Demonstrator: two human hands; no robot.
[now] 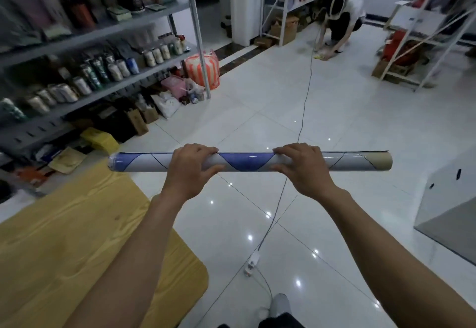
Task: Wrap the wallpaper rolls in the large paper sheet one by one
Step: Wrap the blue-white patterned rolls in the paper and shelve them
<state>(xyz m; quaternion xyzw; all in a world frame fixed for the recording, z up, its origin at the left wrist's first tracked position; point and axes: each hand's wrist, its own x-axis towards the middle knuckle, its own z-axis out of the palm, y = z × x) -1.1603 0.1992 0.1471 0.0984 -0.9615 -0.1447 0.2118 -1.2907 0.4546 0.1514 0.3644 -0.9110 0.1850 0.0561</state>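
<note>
A long wallpaper roll [247,161], white with blue diamond shapes and a brown cardboard end at the right, is held level in the air over the tiled floor. My left hand [192,169] grips it left of the middle, fingers curled over the top and thumb underneath. My right hand [304,166] grips it right of the middle in the same way. No large paper sheet shows in view.
A yellow wood-grain table [64,237] lies at lower left. Shelves [77,75] full of cans and bags line the left wall. A cable [304,111] runs across the white floor. A crouching person [342,18] is at far right; a grey box [448,206] at right.
</note>
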